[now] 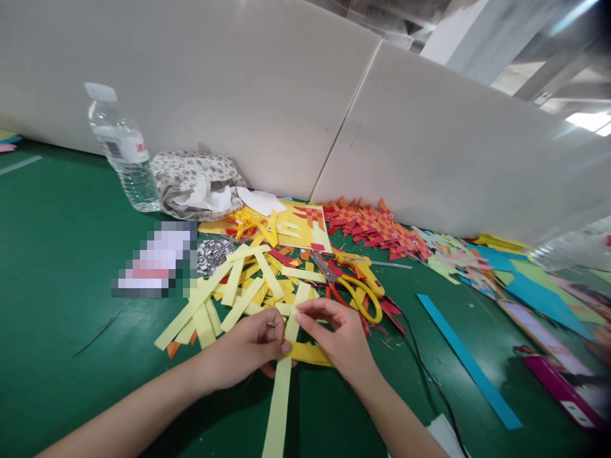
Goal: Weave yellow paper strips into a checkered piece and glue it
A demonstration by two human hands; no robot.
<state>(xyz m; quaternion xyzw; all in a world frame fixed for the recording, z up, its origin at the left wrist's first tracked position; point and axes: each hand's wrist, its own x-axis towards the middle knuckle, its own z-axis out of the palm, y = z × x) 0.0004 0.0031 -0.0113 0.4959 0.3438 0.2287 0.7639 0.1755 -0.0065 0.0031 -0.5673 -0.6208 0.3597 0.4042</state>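
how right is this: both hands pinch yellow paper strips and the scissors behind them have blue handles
Not right: the head view shows the scissors have yellow handles, not blue. The left hand and right hand do pinch yellow paper strips.

Left hand point(243, 350) and right hand point(341, 343) are showing bare, forearms are showing uncovered down to the frame edge, fingernails are looking short and rounded.

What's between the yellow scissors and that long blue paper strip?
Head view: mostly bare green table, with red paper scraps beside the scissors and a thin black cable crossing before the blue strip.
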